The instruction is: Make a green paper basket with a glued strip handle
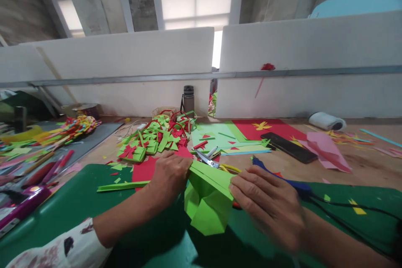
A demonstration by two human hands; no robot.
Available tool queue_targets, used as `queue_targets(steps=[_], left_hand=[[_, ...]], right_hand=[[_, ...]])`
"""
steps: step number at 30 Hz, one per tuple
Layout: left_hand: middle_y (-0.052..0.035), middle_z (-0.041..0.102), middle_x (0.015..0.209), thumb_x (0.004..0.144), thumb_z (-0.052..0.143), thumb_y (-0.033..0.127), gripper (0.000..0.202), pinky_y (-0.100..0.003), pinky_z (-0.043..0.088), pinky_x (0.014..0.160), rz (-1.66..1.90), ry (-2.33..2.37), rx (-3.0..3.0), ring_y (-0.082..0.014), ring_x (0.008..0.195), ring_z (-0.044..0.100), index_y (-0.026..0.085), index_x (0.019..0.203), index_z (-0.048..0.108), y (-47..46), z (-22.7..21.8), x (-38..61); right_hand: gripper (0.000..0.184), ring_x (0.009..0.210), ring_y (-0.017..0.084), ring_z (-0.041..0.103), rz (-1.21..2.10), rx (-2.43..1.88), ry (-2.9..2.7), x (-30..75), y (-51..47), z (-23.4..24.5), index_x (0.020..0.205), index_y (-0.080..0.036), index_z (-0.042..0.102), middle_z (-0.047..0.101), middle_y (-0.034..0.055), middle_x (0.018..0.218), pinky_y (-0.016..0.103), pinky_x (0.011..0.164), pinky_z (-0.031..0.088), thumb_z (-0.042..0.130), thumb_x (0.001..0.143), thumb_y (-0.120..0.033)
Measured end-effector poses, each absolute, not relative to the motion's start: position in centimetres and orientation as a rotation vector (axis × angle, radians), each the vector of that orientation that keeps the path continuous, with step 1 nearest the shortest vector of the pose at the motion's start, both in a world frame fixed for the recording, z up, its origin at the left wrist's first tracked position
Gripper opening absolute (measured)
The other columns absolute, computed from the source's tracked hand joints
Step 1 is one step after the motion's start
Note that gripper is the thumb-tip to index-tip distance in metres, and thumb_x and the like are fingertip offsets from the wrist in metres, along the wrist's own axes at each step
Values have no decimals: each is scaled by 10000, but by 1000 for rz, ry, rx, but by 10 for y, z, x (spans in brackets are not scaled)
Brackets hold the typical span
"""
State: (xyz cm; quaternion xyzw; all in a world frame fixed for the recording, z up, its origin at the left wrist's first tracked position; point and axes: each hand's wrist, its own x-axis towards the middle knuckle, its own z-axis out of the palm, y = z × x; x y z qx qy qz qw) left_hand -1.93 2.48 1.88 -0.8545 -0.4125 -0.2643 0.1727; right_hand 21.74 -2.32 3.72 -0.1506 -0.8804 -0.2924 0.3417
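A folded light-green paper piece (212, 213) is held up between both hands, over the green mat (157, 238). My left hand (172, 171) is closed on its upper left corner. At the upper right corner, my right hand (270, 201) pinches the folded edge, its fingers bent together. The paper's lower part hangs down in creased, angled flaps. Right behind it lie scissors (205, 158) and a yellow-handled tool (230, 169), partly hidden by the paper. A narrow green paper strip (122, 186) lies just left of my left wrist.
Green and red folded paper shapes (153, 136) are heaped behind my left hand. A dark bottle (189, 99) stands by the white wall panel. A black phone (289, 147) and a blue tool with a cord (282, 180) lie to the right.
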Motion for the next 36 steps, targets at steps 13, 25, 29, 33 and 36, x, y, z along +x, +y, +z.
queue_targets(steps=[13,25,29,33,36], left_hand=[[2,536,428,806,472,102,288,-342,473,694,-540,-1312,-2397,-132,399,469,166,545,577,26,21,-16],[-80,717,880,866,459,121,163,-348,512,786,-1173,-489,-2523,-193,874,649,131,928,610,9,26,6],[-105,713,924,846,466,75,172,-324,536,797,-1293,-299,-2608,-183,880,662,106,955,594,9,28,10],[-111,708,962,864,462,93,201,-297,537,826,-1360,-311,-2710,-164,905,664,118,1018,589,11,25,7],[-84,712,963,885,472,152,206,-252,546,793,-1399,-416,-2736,-145,892,670,158,1054,590,11,24,4]], right_hand=[[309,843,217,625,-820,-402,-2267,216,-24,37,910,-69,635,690,123,865,416,852,440,328,885,-97],[265,814,212,641,-774,-413,-2275,208,-25,40,888,-63,634,694,124,815,412,821,465,371,870,-72],[256,817,206,638,-743,-395,-2259,208,-25,39,907,-58,624,691,126,817,407,815,472,371,866,-66],[173,815,190,628,-695,-424,-2227,208,-24,39,918,-65,615,687,120,846,399,830,464,455,853,-76],[62,800,178,619,-639,-443,-2172,206,-23,42,860,-86,604,680,103,823,379,816,476,576,805,-82]])
